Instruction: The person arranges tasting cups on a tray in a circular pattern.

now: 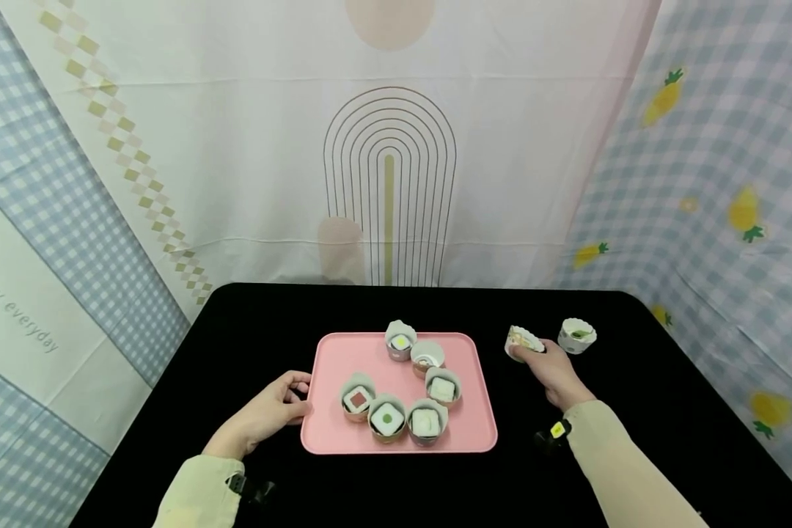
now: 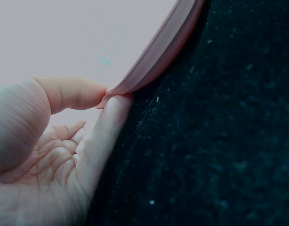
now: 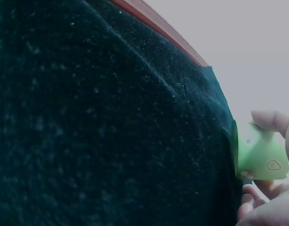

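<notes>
My left hand pinches the left edge of a pink tray between thumb and fingers; the left wrist view shows the thumb at the tray's rim. To the right of the tray, my right hand grips a small scalloped paper baking cup from its right side. That baking cup looks tilted and pale green in the right wrist view, with thumb and fingers around it. Its contents are mostly hidden. A second white cup, with something green inside, stands just beyond the right hand.
Several paper cups with small white square pieces stand on the tray, among them one with a red square and one with a green dot. A black cloth covers the table. Patterned curtains hang behind and at both sides.
</notes>
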### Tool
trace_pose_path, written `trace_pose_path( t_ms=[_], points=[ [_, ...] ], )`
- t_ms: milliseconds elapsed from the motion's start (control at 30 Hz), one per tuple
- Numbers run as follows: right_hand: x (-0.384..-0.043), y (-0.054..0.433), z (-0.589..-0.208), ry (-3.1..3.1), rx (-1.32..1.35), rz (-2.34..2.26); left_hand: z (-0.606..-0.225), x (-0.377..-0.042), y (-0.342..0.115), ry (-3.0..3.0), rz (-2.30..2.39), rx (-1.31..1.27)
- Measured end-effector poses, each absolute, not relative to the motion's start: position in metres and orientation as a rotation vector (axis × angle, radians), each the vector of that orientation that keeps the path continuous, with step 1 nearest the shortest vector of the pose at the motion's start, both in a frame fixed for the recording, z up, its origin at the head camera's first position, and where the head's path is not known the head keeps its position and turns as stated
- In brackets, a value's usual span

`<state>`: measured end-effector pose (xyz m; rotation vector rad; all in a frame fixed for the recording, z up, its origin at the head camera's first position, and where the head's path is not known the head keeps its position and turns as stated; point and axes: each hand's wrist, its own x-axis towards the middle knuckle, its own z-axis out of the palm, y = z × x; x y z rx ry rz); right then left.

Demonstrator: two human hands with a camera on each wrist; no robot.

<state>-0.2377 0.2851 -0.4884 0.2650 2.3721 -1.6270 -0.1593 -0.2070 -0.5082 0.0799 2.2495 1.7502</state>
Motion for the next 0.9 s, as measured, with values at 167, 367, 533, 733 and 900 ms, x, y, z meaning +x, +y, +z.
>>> trace_pose_path(
  t_ms=[167,367,533,733,900],
  points=[
    [-0.232,0.285,-0.475,2.397,0.261,-1.620,-0.509,-0.159,-0.206,2.251,1.750,0.090],
    [-0.232,0.265,-0.453,2.440,0.281,-1.658,-0.509,-0.157,-0.208,2.265,1.747,0.142],
    [-0.230,0.229,-0.434,2.477,0.187,-1.757,-0.509,-0.157,-0.208,2.266,1.749,0.125],
    [-0.224,0.175,-0.418,2.474,-0.065,-1.829,-0.510,-0.157,-0.209,2.266,1.752,0.116],
    [-0.218,0.129,-0.412,2.489,-0.222,-1.788,-0.510,-0.157,-0.209,2.256,1.758,0.136]
  ],
)
